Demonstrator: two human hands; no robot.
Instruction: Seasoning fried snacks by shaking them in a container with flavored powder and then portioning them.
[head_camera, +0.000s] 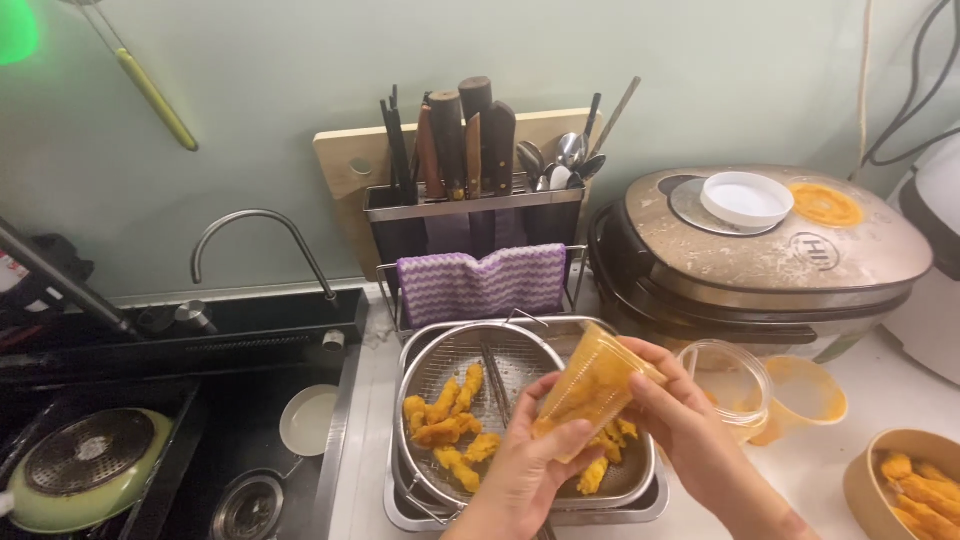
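A clear plastic cup (590, 392), smeared orange inside, is tipped on its side over the metal strainer (500, 360). The left hand (525, 470) cups it from below, fingers curled around the base; the right hand (690, 420) has fingers closed on the rim. Several battered yellow pieces (445, 415) already lie in the strainer, and the cup looks nearly empty. Two emptied cups (735, 385) sit beside, a bowl of more pieces (900, 485) at right.

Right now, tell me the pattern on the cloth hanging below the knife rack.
Purple and white zigzag stripes on the cloth, head view.
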